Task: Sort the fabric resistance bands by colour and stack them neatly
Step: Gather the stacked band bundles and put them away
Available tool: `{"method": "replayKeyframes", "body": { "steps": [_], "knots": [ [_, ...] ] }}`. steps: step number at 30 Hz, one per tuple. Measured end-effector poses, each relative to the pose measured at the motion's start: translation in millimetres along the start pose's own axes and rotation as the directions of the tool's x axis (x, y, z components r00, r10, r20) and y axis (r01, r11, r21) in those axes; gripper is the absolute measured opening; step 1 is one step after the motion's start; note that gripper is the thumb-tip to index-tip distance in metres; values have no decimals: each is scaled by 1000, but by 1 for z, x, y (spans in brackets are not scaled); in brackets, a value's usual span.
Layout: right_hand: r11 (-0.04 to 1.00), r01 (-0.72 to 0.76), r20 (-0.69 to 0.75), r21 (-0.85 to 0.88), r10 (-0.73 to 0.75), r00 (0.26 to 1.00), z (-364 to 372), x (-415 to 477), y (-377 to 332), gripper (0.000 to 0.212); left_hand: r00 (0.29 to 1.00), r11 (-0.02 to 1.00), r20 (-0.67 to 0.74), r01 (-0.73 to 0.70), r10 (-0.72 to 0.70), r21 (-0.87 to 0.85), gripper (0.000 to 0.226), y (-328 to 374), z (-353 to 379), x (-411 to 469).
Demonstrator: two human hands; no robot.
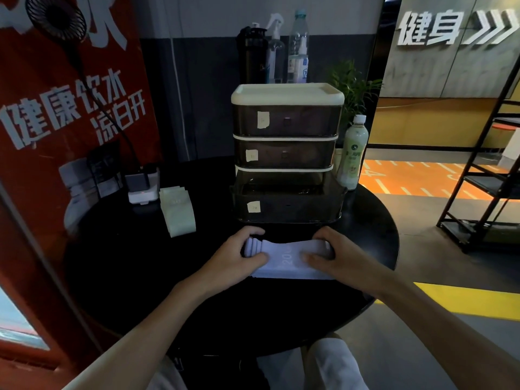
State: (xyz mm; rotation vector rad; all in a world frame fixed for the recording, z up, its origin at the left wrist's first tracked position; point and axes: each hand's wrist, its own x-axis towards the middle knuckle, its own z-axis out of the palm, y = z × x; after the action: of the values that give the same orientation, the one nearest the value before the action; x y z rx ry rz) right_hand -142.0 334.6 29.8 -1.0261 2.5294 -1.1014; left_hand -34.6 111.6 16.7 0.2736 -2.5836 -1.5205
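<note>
- Left hand [236, 258] and right hand [336, 256], in the head view, are each gripping an end of the lavender bands [287, 263], just in front of the drawer unit [287, 153]
- Pale green bands [177, 211] are lying left of the drawer unit
- Uneven squeezing is probably risking the layers sliding askew

Matt woven cloth bands [289, 260] on a glossy black table [140, 263]; smoky plastic drawers [287, 153].

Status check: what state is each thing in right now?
Pale purple fabric resistance bands: stacked on the round black table, gripped at both ends.
Pale green fabric resistance bands: stacked, untouched, table's left.
Top brown translucent drawer: closed.
Middle drawer: closed.
Bottom drawer: pulled partly out.
Pale green plastic bottle: upright, capped.
Left hand: grips purple stack's left end.
Right hand: grips its right end.
</note>
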Motion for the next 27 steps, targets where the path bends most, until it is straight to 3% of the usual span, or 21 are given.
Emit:
{"method": "replayKeyframes", "body": {
  "steps": [7,13,19,24,27],
  "knots": [
    [997,59,42,-40,-57,997,-5,-9,-5,28,978,964,55,-209,203,165,45,-2,-2,-10],
    [992,93,68,-89,-87,994,2,-13,-8,49,972,967,100,-223,211,122,76,-2,5,-19],
    [971,205,-68,-124,-214,974,8,-19,-10,44,916,869,26,-389,401,307,55,3,3,-21],
    [964,203,-2,-172,-206,979,9,-17,1,64,917,798,72,-378,393,470,54,-1,-1,-26],
    [985,160,-9,-59,-161,987,5,-19,5,77,907,752,111,-401,407,523,58,-3,-7,-23]
  ]
}}
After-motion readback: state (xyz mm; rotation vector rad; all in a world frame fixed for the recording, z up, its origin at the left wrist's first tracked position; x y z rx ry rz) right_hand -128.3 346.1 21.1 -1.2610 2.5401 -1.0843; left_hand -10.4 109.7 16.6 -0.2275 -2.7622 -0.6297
